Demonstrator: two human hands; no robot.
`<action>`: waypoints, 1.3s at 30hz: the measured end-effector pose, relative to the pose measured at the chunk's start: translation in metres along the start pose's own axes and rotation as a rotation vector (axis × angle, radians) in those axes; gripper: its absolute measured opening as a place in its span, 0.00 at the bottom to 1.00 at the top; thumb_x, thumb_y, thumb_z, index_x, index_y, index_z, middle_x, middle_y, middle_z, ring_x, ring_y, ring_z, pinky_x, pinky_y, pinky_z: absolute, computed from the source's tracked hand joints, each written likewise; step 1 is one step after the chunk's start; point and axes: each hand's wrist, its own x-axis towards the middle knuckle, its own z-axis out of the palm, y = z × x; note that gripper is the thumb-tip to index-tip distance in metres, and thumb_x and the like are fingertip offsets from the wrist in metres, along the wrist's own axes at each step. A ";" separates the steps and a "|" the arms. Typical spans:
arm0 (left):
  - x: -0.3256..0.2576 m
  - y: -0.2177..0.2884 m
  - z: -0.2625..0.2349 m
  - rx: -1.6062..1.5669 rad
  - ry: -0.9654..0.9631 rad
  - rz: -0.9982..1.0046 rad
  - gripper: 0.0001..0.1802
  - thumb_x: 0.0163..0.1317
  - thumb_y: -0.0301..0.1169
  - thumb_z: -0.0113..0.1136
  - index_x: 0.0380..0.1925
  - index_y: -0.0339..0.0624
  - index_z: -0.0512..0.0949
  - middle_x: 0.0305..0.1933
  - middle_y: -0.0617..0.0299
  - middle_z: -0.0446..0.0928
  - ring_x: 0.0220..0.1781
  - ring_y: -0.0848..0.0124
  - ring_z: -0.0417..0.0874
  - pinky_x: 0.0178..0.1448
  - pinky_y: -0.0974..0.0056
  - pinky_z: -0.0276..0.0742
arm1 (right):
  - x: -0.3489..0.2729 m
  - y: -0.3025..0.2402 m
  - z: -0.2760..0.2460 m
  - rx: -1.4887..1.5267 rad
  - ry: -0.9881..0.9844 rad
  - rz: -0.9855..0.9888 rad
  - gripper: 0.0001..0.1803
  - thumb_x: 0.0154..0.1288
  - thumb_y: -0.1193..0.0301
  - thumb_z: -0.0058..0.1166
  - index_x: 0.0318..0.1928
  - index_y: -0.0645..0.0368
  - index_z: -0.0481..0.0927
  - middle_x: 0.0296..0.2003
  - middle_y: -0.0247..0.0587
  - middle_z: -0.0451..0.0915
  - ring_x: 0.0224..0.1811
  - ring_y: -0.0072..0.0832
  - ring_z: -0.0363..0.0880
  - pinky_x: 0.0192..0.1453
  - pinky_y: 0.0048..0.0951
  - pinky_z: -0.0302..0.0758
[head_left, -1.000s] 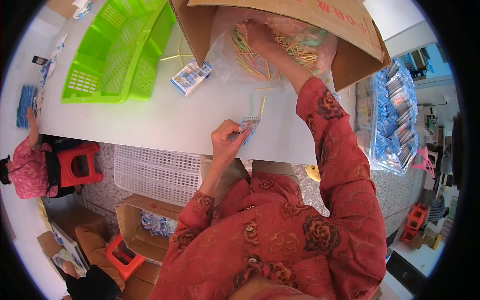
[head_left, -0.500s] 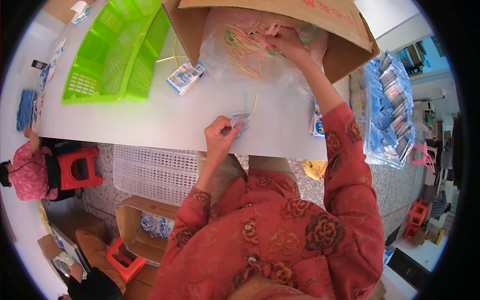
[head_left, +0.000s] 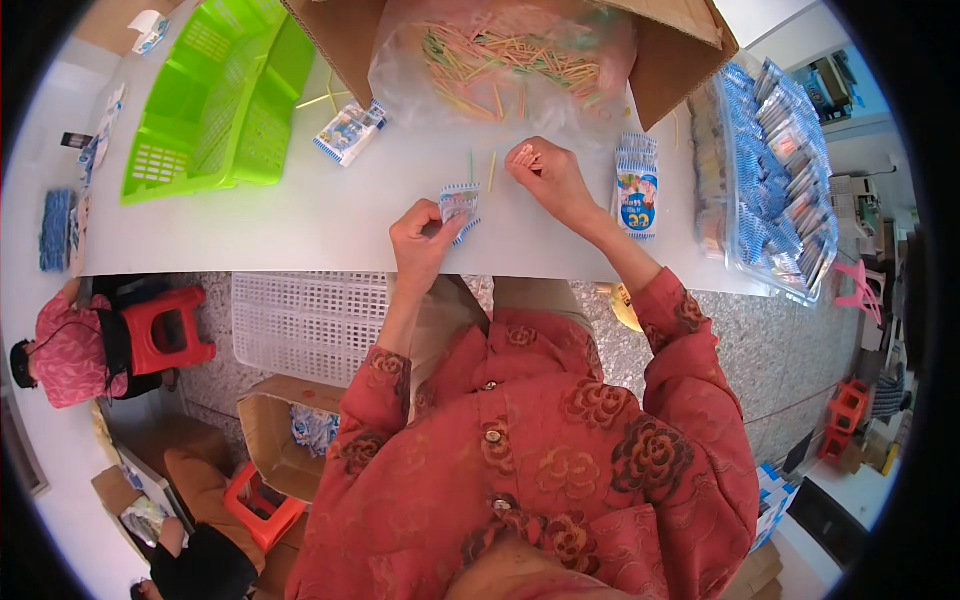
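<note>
Head view
Left hand [head_left: 425, 240]: pinching a small blue packet [head_left: 460, 203] over the white table [head_left: 300, 215].
Right hand [head_left: 548, 175]: fingers closed on what look like thin sticks.
Cardboard box [head_left: 670, 70], twelve o'clock: clear bag [head_left: 500, 55] of coloured sticks.
Green basket [head_left: 215, 95], ten o'clock: contents unclear.

Cardboard box [head_left: 680, 60] cut off by top edge, its upper part unseen. Thin sticks pinched in right hand [head_left: 548, 175] too small to count, mostly hidden by fingers. Small packet [head_left: 460, 205] in left hand [head_left: 420, 240] half covered by thumb. Green basket [head_left: 215, 95] clipped at top. Packet print too blurred to tell.
</note>
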 end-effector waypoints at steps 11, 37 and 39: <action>-0.002 0.006 0.005 0.061 -0.041 0.040 0.06 0.47 0.19 0.68 0.22 0.34 0.78 0.23 0.66 0.75 0.25 0.80 0.71 0.30 0.74 0.67 | 0.002 -0.049 -0.036 0.509 -0.193 0.284 0.05 0.59 0.73 0.57 0.31 0.62 0.78 0.25 0.33 0.78 0.21 0.16 0.69 0.24 0.18 0.67; -0.008 0.044 0.021 -0.041 -0.058 -0.084 0.08 0.50 0.24 0.68 0.20 0.36 0.77 0.20 0.68 0.76 0.21 0.83 0.71 0.26 0.74 0.66 | -0.015 -0.098 -0.031 0.058 -0.177 -0.209 0.05 0.57 0.76 0.60 0.33 0.63 0.77 0.27 0.32 0.79 0.27 0.17 0.75 0.34 0.21 0.72; -0.007 0.046 0.021 -0.104 -0.067 -0.149 0.08 0.51 0.25 0.68 0.20 0.37 0.77 0.20 0.69 0.76 0.22 0.84 0.70 0.26 0.75 0.66 | -0.014 -0.099 -0.033 0.030 -0.209 -0.293 0.05 0.56 0.78 0.60 0.33 0.62 0.77 0.27 0.35 0.79 0.29 0.19 0.76 0.34 0.22 0.73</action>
